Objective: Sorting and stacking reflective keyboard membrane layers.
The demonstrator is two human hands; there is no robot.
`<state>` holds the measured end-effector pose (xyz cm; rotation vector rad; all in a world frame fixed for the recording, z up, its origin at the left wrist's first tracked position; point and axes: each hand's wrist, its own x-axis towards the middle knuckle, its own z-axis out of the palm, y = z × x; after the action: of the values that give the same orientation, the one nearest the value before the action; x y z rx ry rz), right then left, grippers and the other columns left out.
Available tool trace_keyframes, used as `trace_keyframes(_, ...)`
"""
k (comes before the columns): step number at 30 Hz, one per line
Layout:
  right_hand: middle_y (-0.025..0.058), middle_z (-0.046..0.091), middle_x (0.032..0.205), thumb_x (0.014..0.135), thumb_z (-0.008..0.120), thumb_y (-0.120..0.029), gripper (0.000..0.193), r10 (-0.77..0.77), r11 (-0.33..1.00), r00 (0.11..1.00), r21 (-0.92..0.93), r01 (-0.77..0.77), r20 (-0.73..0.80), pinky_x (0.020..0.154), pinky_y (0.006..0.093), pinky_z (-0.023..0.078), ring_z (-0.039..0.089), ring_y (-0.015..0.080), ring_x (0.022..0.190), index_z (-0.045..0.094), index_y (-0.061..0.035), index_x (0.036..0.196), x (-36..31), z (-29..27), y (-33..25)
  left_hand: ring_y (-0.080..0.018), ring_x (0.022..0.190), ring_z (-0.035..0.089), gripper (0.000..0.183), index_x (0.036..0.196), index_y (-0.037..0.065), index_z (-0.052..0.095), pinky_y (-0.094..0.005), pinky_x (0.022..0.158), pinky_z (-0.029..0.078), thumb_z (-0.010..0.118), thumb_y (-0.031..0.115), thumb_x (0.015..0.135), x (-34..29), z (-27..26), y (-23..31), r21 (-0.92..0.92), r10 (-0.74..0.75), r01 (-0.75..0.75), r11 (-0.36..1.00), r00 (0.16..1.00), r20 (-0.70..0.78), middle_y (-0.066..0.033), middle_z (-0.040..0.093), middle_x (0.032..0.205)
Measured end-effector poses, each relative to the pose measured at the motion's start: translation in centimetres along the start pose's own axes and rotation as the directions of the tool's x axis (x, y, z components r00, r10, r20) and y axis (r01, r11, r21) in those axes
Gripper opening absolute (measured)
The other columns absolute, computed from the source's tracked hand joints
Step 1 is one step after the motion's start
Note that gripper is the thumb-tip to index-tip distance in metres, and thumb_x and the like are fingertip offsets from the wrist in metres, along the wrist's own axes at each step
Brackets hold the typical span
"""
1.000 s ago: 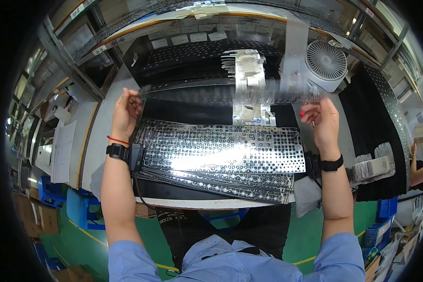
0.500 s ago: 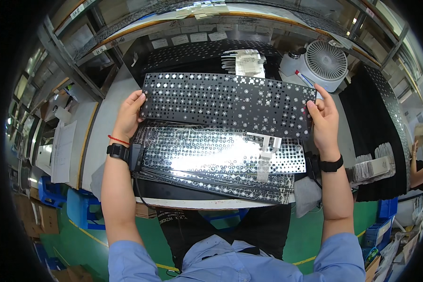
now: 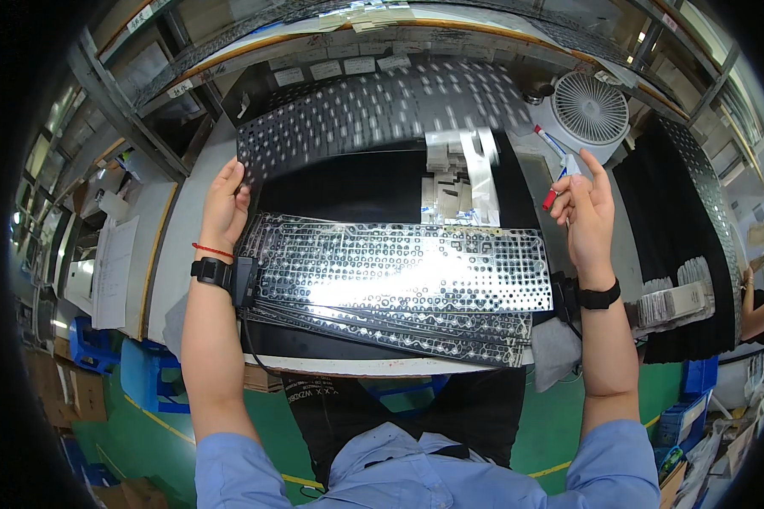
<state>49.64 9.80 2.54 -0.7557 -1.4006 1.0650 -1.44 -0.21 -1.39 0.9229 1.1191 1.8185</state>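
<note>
Perforated metal sheet point(image 3: 373, 110), blurred, raised at the table's point(image 3: 187, 246) far side: left hand point(image 3: 222, 204) gripped its left edge. Right hand point(image 3: 587, 212) half-open, holding nothing. Sheet stack point(image 3: 399, 280) below.

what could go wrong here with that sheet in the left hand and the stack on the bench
The left hand grips the perforated sheet only at one corner while it blurs in motion; the right hand seems off it, so it might flex or slip.
The sheet swings over the white strips and near the fan, so it could knock them.
The stack is fanned out and overhangs the bench edge; the lower sheets could slide off.
</note>
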Motion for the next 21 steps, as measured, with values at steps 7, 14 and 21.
trace_keyframes(7, 0.0008, 0.061, 0.087, 0.096, 0.058, -0.021, 0.03, 0.209, 0.939, 0.975, -0.293, -0.178, 0.076, 0.066, 0.021, 0.044, 0.054, 0.006, 0.073, 0.057, -0.0025, 0.12, 0.3, -1.0, 1.4, -0.0136, 0.091, 0.064, 0.042, 0.135, -0.001, 0.044, -0.0228, 0.08, 0.053, 0.053, 0.019, 0.1, -0.6, 3.1, 0.6, -0.024, 0.023, -0.026, 0.999, 0.989, -0.147, -0.0105, 0.063, 0.116)
trace_keyframes(14, 0.0006, 0.061, 0.077, 0.088, 0.069, -0.021, 0.021, 0.508, 0.776, 0.765, -0.596, -0.208, 0.395, 0.065, 0.024, 0.044, 0.054, 0.0073, 0.071, 0.067, 0.0002, 0.092, -0.4, -0.6, 1.8, -0.0096, 0.085, 0.062, 0.031, 0.123, 0.003, 0.054, -0.0203, 0.073, 0.05, 0.051, 0.024, 0.101, -0.5, 0.8, 0.3, 0.092, -0.068, 0.067, 0.993, 0.998, 0.007, -0.0053, 0.065, 0.106)
trace_keyframes(21, -0.002, 0.062, 0.076, 0.087, 0.069, -0.013, 0.013, 0.322, 0.88, 0.838, -0.465, -0.094, 0.441, 0.066, 0.0221, 0.043, 0.053, 0.0051, 0.071, 0.067, -0.0009, 0.088, -0.4, -0.3, 0.6, -0.011, 0.09, 0.061, 0.033, 0.124, 0.003, 0.054, -0.0237, 0.079, 0.05, 0.049, 0.026, 0.101, -0.9, 1.7, 0.7, 0.184, -0.113, 0.108, 0.977, 0.993, 0.017, -0.0066, 0.065, 0.111)
